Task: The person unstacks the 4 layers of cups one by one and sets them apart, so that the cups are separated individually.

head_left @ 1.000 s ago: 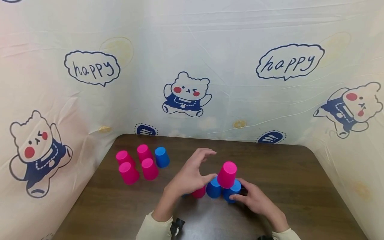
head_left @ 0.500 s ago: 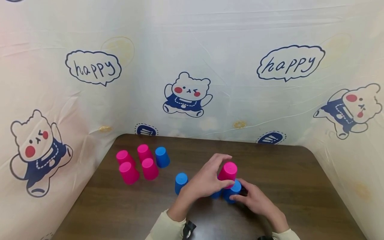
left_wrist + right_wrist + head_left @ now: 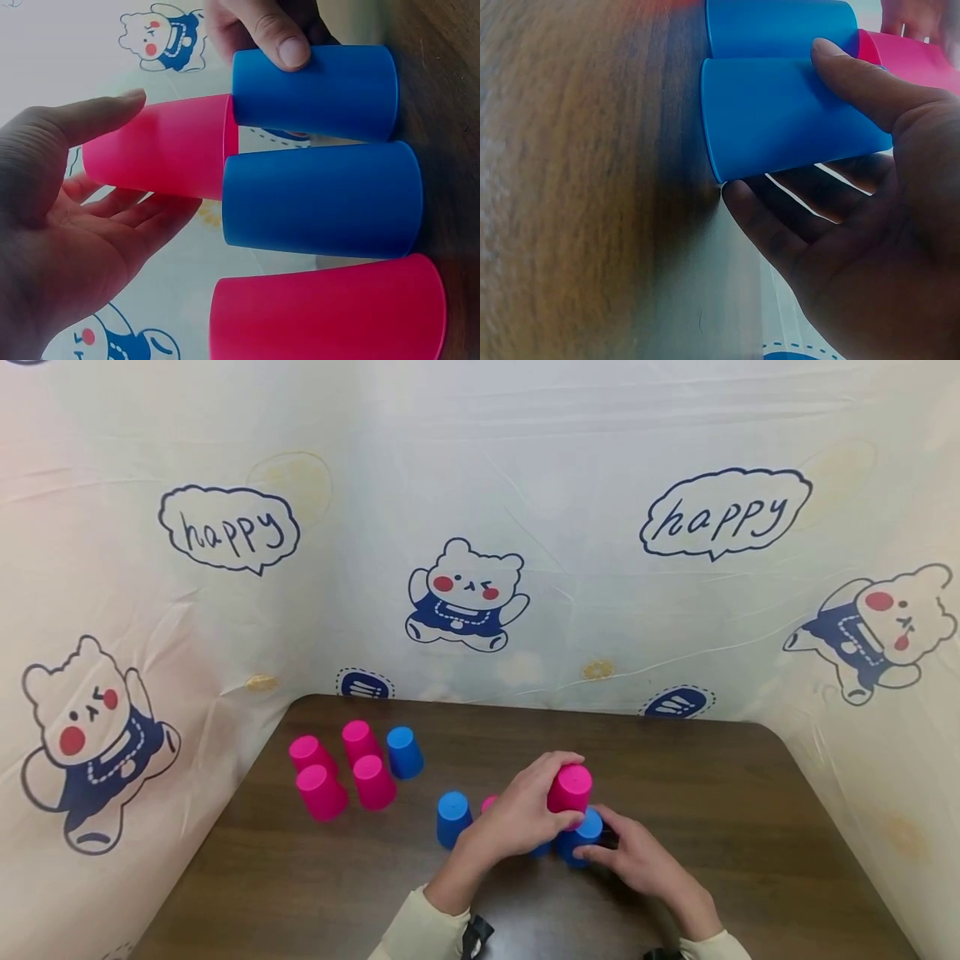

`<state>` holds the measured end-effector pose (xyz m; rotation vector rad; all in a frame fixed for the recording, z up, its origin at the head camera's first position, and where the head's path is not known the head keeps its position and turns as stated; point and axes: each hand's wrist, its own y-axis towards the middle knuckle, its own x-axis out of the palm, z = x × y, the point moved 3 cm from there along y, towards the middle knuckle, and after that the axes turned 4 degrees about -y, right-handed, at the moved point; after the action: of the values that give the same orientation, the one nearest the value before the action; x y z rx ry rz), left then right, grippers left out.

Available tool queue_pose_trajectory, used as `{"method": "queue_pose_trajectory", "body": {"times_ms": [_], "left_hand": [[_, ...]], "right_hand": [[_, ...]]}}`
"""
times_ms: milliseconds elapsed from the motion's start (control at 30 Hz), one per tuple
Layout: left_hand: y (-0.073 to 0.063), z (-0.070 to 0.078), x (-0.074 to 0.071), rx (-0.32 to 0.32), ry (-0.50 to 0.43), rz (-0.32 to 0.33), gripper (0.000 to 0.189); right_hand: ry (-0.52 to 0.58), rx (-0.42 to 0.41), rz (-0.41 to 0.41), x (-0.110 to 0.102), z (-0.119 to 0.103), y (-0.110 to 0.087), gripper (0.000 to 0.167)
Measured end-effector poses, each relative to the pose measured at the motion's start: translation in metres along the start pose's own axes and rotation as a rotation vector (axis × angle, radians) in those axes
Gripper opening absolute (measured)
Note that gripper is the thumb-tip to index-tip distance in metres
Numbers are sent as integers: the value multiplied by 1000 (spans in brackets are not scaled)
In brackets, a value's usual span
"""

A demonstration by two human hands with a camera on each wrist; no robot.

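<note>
An upside-down pink cup [image 3: 573, 787] sits across the tops of two upside-down blue cups. My left hand [image 3: 521, 814] holds this pink cup, its thumb on the near side and its fingers behind. With the thumb and fingers of my right hand [image 3: 637, 856] I grip the right-hand blue cup [image 3: 780, 112], which stands on the table. The other blue cup [image 3: 322, 199] stands close beside it, mostly covered by my left hand in the head view. Left of that pair is another pink cup [image 3: 330, 311], partly hidden from the head camera.
A single blue cup [image 3: 453, 820] stands left of my left wrist. Farther back on the left, several pink cups [image 3: 322, 793] and one blue cup [image 3: 406, 752] stand upside down on the brown table [image 3: 300, 885]. A printed curtain [image 3: 585, 527] surrounds the table's back and sides.
My left hand has moved right, from beside the top pink cup to around it, uncovering the blue cup at the left. My right hand has stayed at its blue cup.
</note>
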<state>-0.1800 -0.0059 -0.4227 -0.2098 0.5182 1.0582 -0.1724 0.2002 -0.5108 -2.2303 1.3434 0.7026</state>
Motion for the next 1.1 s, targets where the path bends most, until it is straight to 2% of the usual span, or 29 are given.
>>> {"method": "queue_pose_trajectory", "body": {"times_ms": [333, 633, 1100], "left_hand": [[-2, -2, 0, 2, -13, 5, 70], [-12, 1, -12, -1, -42, 44, 72], [-28, 8, -25, -11, -54, 31, 69]], "right_hand": [[5, 4, -2, 1, 0, 1, 56], [-10, 1, -4, -1, -1, 0, 54], [-10, 13, -2, -2, -3, -1, 53]]}}
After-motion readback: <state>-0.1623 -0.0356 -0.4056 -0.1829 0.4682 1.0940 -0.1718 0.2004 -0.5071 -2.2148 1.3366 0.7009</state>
